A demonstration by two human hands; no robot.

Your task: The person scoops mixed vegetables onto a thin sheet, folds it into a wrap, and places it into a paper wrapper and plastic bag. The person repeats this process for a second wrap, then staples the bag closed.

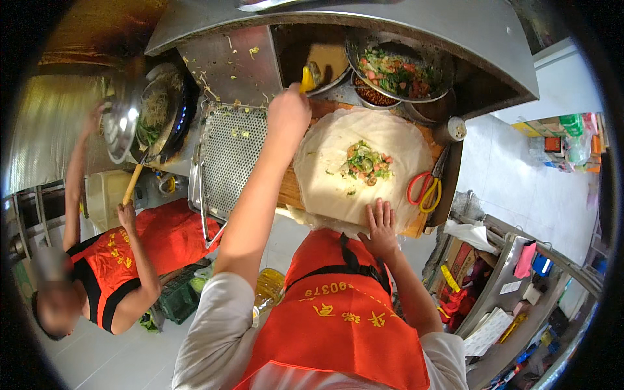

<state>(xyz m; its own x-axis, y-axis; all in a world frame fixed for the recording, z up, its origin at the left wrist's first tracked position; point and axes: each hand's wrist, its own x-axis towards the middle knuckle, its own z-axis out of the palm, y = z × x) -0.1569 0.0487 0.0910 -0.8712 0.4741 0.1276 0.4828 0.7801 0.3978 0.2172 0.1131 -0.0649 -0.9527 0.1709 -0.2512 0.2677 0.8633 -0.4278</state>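
The left hand (290, 117) is gripping a yellow-handled tool (307, 79) by the far pan (335, 84); the pale sheet (328, 188), topped with chopped vegetables (369, 162), is lying nearer and rightward on the board (288, 187), the open right hand (382, 231) resting on its near edge.

At the frame's upper centre we grip a yellow-handled utensil (307, 79) in our left hand (290, 118), while right of centre our flat right hand (381, 229) touches the pale sheet (323, 146) bearing chopped vegetables (368, 162).
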